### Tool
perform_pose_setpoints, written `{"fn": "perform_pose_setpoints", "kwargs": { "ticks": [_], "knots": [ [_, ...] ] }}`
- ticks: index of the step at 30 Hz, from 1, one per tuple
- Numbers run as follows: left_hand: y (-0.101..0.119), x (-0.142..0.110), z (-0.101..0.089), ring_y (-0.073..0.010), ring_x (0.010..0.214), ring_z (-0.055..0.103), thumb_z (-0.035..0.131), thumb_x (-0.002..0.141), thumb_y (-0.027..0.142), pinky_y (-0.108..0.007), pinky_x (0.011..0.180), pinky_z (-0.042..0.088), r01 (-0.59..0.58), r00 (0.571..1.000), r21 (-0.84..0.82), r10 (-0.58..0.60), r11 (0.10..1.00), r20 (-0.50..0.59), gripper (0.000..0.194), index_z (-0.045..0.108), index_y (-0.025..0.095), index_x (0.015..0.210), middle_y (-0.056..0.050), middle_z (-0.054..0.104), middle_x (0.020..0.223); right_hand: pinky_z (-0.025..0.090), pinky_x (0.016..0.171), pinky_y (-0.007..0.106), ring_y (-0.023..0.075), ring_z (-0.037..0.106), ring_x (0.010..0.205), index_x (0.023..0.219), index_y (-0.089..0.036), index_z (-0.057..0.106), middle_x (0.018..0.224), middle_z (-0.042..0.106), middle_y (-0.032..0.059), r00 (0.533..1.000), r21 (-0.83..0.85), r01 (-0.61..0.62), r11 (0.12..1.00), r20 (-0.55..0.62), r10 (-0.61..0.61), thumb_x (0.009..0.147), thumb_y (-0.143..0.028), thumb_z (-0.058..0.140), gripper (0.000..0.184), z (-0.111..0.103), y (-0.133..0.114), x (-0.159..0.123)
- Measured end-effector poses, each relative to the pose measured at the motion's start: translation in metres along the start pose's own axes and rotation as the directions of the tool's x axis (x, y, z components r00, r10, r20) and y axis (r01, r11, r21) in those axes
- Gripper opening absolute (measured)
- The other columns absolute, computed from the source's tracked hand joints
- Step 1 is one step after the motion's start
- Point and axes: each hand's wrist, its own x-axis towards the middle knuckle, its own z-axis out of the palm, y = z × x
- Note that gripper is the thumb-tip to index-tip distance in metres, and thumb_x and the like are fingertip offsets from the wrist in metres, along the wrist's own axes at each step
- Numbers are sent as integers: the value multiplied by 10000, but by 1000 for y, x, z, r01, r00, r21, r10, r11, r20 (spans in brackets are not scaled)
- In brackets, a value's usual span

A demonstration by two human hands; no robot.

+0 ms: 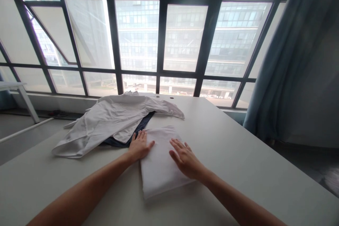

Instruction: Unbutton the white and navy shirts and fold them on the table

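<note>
A white garment (161, 173), folded into a flat rectangle, lies on the white table (238, 155) in front of me. My left hand (140, 144) rests on its left edge with fingers stretched out. On the right side of the fold, my right hand (186, 159) lies with the palm down and the fingers extended. Neither hand grips anything. Just beyond my left hand spreads a loose, rumpled white shirt (111, 113). Dark navy cloth (144, 123) shows from under that shirt.
Large dark-framed windows (161, 35) rise behind the table's far end. A blue-grey curtain (280, 70) hangs at the right, past the table edge. Another white table (25, 100) stands at the far left. Two dark round holes (171, 97) mark the far tabletop.
</note>
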Motion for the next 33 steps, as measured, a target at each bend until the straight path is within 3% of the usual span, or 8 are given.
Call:
{"fn": "perform_pose_setpoints", "kwargs": {
  "ticks": [4, 7, 10, 14, 18, 21, 27, 33],
  "knots": [
    [23, -25, -7, -347, 1471, 212, 390, 984, 457, -546, 1195, 114, -220, 975, -32, 218, 975, -44, 600, 435, 89, 1456, -213, 308, 1555, 69, 1213, 510, 272, 147, 1504, 1528, -158, 350, 1608, 232, 97, 993, -66, 62, 996, 109, -55, 989, -574, 279, 684, 9, -6, -6],
    [47, -57, -8, -290, 1475, 226, 386, 975, 569, -513, 1201, 159, -506, 850, -114, 517, 855, 100, 652, 367, 201, 1513, -131, 303, 1575, 79, 1215, 499, 260, 150, 1504, 1536, -160, 330, 1608, 233, 85, 991, -73, 84, 994, 113, -76, 989, -586, 256, 697, 8, 11, -1],
    [58, -74, -6, -281, 1481, 210, 354, 972, 615, -524, 1197, 156, -585, 773, -153, 604, 797, 192, 701, 255, 247, 1560, -108, 284, 1583, 84, 1215, 497, 246, 167, 1502, 1539, -185, 323, 1604, 247, 76, 990, -67, 90, 994, 114, -82, 990, -590, 237, 687, 2, 29, 6],
    [44, -56, -4, -301, 1478, 210, 376, 939, 674, -519, 1195, 149, -527, 824, -125, 541, 841, 168, 739, 327, 243, 1537, -112, 279, 1583, 87, 1206, 526, 255, 173, 1500, 1551, -195, 288, 1609, 229, 82, 991, -90, 20, 996, 132, -8, 988, -582, 243, 685, -4, 41, 12],
    [11, -18, -5, -300, 1475, 225, 388, 962, 591, -547, 1186, 119, -300, 944, -21, 300, 954, 139, 661, 412, 196, 1491, -128, 273, 1584, 108, 1203, 524, 256, 151, 1505, 1559, -179, 261, 1618, 193, 84, 990, -103, -9, 995, 141, 23, 988, -585, 228, 702, -5, 47, 15],
    [0, -9, -9, -311, 1457, 269, 411, 960, 532, -570, 1166, 136, -211, 973, -4, 210, 978, 94, 599, 448, 207, 1462, -125, 325, 1569, 89, 1208, 519, 249, 167, 1502, 1549, -206, 296, 1613, 220, 74, 992, -101, 26, 995, 125, -14, 984, -594, 251, 688, -7, 62, 19],
    [26, -28, -29, -305, 1006, 644, 424, 960, 509, -473, 1000, 399, -349, 937, -29, 349, 937, 1, 445, 729, 185, 973, -133, 719, 1005, 57, 1208, 526, 240, 228, 1486, 1499, -195, 405, 1568, 354, 83, 998, -178, -51, 983, 11, 54, 987, -408, 354, 557, -22, 88, 16],
    [23, -24, -14, -270, 1436, 317, 420, 972, 508, -434, 1178, 213, -549, 823, -106, 559, 829, 103, 577, 440, 222, 1472, -93, 382, 1547, 102, 1210, 508, 260, 197, 1494, 1530, -201, 349, 1594, 292, 84, 998, -87, 27, 996, 64, -22, 976, -570, 322, 667, -6, 42, 1]
  ]
}}
